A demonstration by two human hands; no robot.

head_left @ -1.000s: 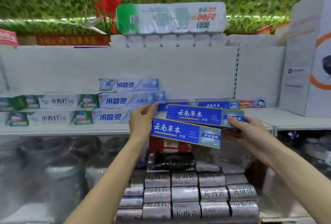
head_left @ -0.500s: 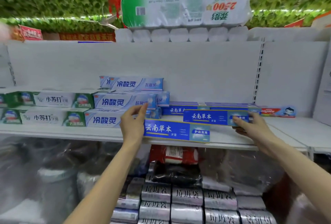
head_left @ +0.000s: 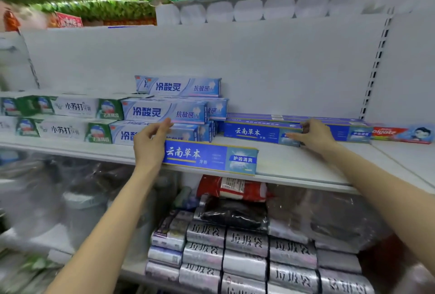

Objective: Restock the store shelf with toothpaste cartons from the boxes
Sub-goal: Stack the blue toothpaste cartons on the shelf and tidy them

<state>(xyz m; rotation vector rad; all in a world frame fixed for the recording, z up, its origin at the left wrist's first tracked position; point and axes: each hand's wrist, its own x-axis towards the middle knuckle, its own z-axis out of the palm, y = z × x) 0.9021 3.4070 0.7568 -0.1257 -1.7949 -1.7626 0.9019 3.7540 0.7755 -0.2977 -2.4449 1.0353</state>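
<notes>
Blue cardboard marks the long toothpaste carton (head_left: pixel 209 157) gripped at its left end by the left hand (head_left: pixel 150 145), fingers wrapped round it. It is laid at the near edge of the white metal shelf (head_left: pixel 306 166), long axis left to right, printed face outward. A second blue carton (head_left: pixel 261 132), farther back and parallel, is pinched at its right end by the right hand (head_left: pixel 313 134). Half a second ago this carton was held nearer; it now sits against the far row.
</notes>
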